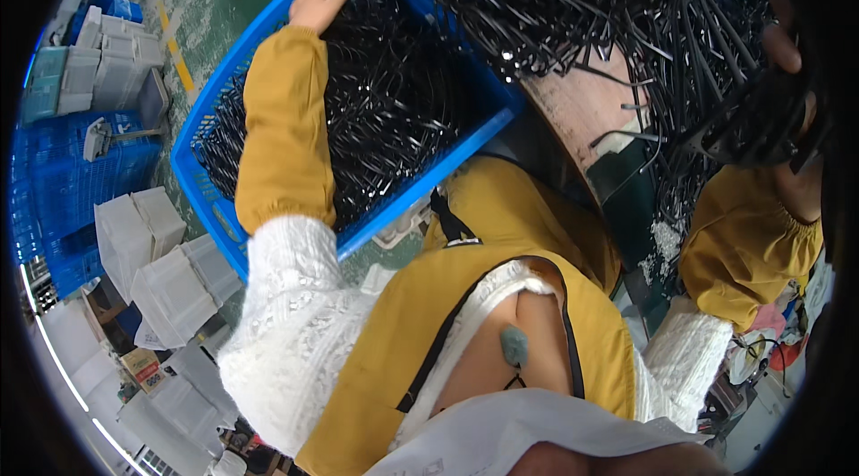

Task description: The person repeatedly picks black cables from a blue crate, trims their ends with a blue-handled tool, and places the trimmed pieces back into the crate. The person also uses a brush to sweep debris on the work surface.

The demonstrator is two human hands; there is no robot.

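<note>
A large blue plastic basket (201, 105) stands tilted in front of me, filled with a mass of shiny black strips (385, 100). My left hand (318, 4) is at its far left rim, fingers over the edge and thumb toward the inside. My right hand (792, 64) is at the far right, in shadow near the edge of the picture. Its fingers are curled round a bunch of black strips (747, 123); part of the hand is hidden. Both forearms wear mustard sleeve covers.
A wooden-topped table (573, 109) to the right carries a big heap of black strips (555, 2), some hanging over its edge. White boxes (174, 288) and stacked blue crates (80, 163) line the left. The green floor (215, 2) has a yellow line.
</note>
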